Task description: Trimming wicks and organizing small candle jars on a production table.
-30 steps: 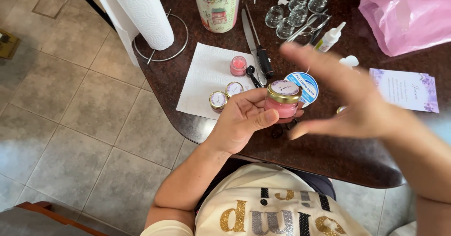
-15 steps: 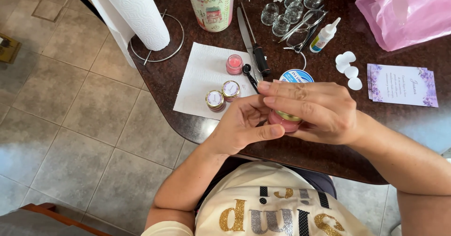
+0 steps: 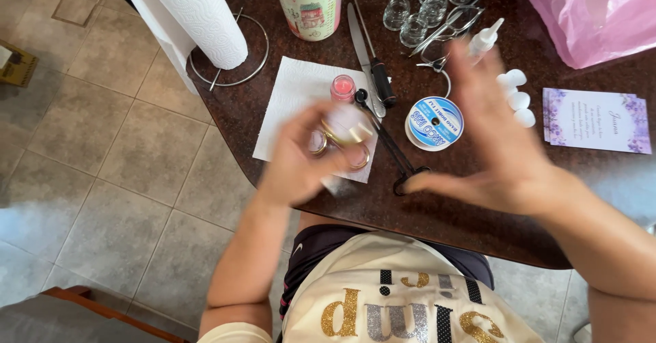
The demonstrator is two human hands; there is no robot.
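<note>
— While the small gold-lidded jar (image 3: pixel 345 126) was smeared by motion, could you tell where it sat?

— It was up off the table (image 3: pixel 437 213), in the fingers of the left hand (image 3: pixel 297 162), over the white paper napkin (image 3: pixel 290 100). The fingers were curled round it; how firmly, I could not tell through the blur.

— And the right hand (image 3: pixel 492 152)?

— At three o'clock of the jar, well apart from it, fingers spread and holding nothing.

— So which step would you call it?

— Handling a closed jar one-handed, I judged. Setting it down cleanly would have called for a slower left hand and a bare spot on the napkin.

— What crowded that napkin?

— Two more gold-lidded jars (image 3: pixel 316 141) just below the held one, and a small pink jar (image 3: pixel 342 87) at twelve o'clock. A black-handled tool (image 3: pixel 386 141) lay beside them at three o'clock, then a blue-and-white spool (image 3: pixel 434 122).

— Farther out?

— A knife (image 3: pixel 365 49) and empty glass jars (image 3: pixel 424 8) around one o'clock, white caps (image 3: pixel 517 97) and a lilac card (image 3: pixel 594 119) at three, a pink bag (image 3: pixel 594 15) at two, a paper towel roll (image 3: pixel 198 15) at ten.
</note>
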